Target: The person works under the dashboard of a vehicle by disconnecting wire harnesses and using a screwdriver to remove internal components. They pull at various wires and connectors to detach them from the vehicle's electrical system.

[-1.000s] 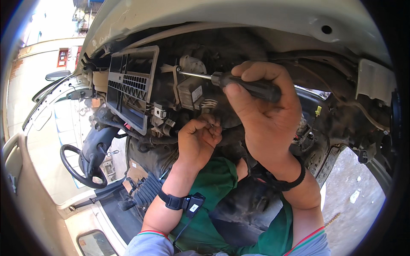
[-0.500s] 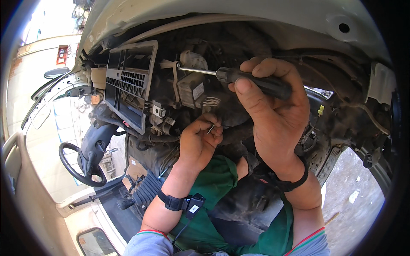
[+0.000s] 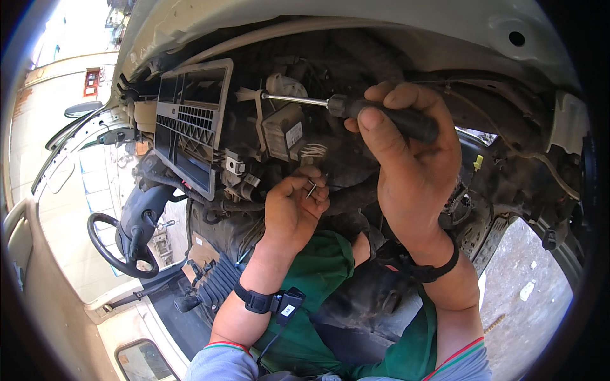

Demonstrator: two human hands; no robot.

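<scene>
I look up under a stripped car dashboard. My right hand (image 3: 413, 165) grips the black handle of a screwdriver (image 3: 381, 114), whose metal shaft points left with its tip near a grey plastic unit (image 3: 283, 130). Below it, my left hand (image 3: 293, 209) pinches a small metal screw (image 3: 312, 188) between thumb and fingertips, just under the unit. Both wrists wear dark straps.
A grey slatted vent housing (image 3: 190, 127) hangs at the left of the units. The steering wheel (image 3: 117, 244) and a ribbed rubber boot (image 3: 219, 282) lie lower left. Wiring and a yellow connector (image 3: 478, 162) sit at the right. A white body panel (image 3: 356, 25) spans the top.
My right hand has moved slightly right and up with the screwdriver, its tip staying by the grey unit. My left hand stays in place pinching the screw.
</scene>
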